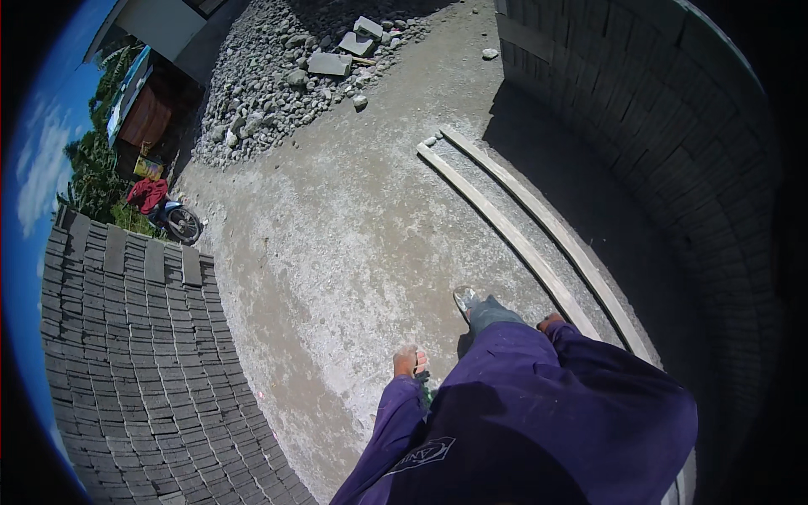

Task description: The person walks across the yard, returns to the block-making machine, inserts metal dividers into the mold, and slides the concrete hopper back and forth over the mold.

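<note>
My left hand (411,360) hangs low at my side, past the end of a purple sleeve (397,412). Its fingers are loosely bent and slightly apart, with nothing visible in them. Just below it shows a small dark green thing (427,390), too covered to name. My right hand (550,322) shows only in part beyond the other sleeve; its fingers are in shade and hard to read. Near it on the ground lie two long pale wooden boards (505,225), side by side. One foot (465,299) is forward, below a grey trouser leg (492,315).
Stacked grey concrete blocks (143,353) rise on the left, and a tall block wall (640,109) stands on the right. Ahead lies a stone heap (261,84) with several loose blocks (329,64). A motorcycle (182,222) with a red cover stands at far left.
</note>
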The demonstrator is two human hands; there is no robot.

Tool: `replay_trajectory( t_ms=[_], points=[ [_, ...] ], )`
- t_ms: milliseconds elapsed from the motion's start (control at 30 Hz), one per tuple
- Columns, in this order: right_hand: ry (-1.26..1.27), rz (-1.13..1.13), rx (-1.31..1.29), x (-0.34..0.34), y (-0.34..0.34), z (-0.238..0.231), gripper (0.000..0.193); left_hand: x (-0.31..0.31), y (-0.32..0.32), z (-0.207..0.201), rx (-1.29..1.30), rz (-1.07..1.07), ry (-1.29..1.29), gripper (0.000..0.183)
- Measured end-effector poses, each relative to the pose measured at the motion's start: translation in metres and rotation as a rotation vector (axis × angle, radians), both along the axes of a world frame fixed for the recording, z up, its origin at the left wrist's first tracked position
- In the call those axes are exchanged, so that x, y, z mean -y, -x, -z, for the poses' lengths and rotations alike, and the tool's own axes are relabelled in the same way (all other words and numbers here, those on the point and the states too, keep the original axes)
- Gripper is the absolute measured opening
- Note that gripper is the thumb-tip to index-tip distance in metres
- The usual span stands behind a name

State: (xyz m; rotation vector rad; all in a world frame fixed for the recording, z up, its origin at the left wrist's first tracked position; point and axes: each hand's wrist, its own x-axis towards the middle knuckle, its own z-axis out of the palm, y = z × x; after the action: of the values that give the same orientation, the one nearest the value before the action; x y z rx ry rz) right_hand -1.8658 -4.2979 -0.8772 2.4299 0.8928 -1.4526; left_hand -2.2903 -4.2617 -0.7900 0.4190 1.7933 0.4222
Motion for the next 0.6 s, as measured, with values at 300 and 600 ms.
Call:
replay_trajectory(
  t_ms=[300, 600],
  points=[
    [-0.474, -0.144, -0.213, -0.461, 0.125, -0.073, 0.029, -0.14, 0.12, 0.012, 0.082, -0.438, 0.054, 0.04],
    [-0.275, -0.023, -0.185, -0.665, 0.152, -0.043, 0.029, -0.424, 0.225, 0.05, -0.793, 1.02, -0.472, 0.019]
  ],
)
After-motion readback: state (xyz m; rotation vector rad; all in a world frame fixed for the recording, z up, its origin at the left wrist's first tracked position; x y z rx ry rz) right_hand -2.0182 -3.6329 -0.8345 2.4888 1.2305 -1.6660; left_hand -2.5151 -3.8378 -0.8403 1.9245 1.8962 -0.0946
